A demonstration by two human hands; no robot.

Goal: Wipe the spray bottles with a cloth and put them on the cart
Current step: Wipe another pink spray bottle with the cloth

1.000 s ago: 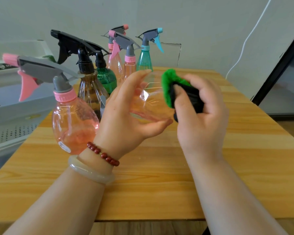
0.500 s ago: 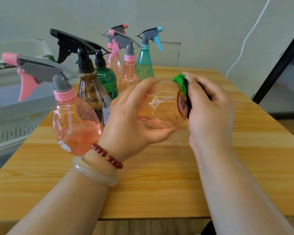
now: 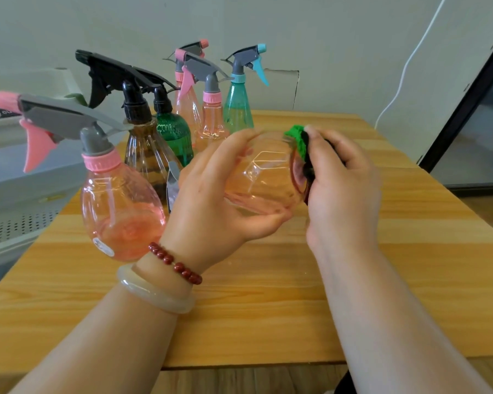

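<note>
Bottle (image 3: 262, 177), cloth (image 3: 296, 135) over table (image 3: 268, 308) middle; spare bottles (image 3: 145, 157) crowd left edge.

left hand (image 3: 211, 200) gripping pink bottle (image 3: 264, 172), right hand (image 3: 342, 189) pressing green cloth (image 3: 298, 137) on it

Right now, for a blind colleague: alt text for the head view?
A left hand holds a clear pink bottle sideways over a wooden table; the right hand presses a green cloth to its base. Other spray bottles stand behind.

Bright, soft, even light; shadows are faint. The held pink spray bottle (image 3: 264, 174) shows glare lines. Wide-angle distortion bends the edges.
</note>
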